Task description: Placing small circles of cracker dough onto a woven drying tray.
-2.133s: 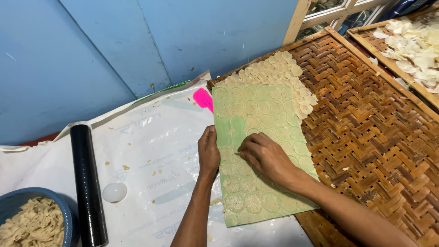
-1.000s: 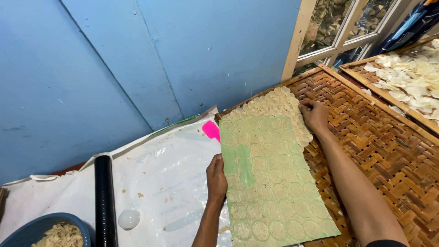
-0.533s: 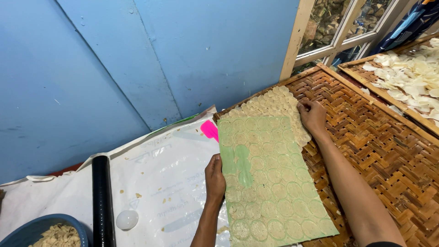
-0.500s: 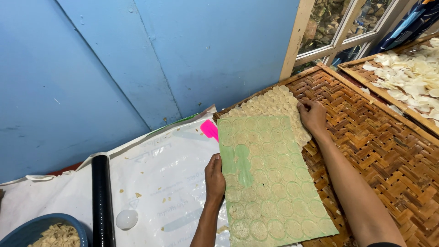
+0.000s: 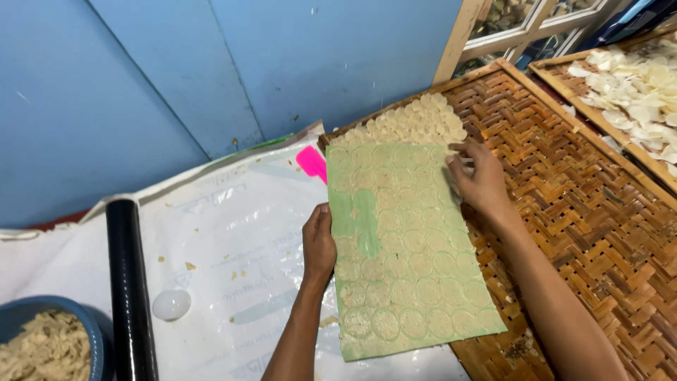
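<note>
Head view: both hands [image 5: 319,243] flat on green sheet [image 5: 405,261]

The flat rectangular green plastic sheet [image 5: 405,247], covered with rows of pale round dough discs [image 5: 416,123], lies half on the woven bamboo tray [image 5: 585,212].

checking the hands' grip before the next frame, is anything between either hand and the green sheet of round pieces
Nothing visible. The left hand rests directly on the left edge of the green sheet, and the right hand touches its upper right edge, beside the bare round pieces on the woven tray.
</note>
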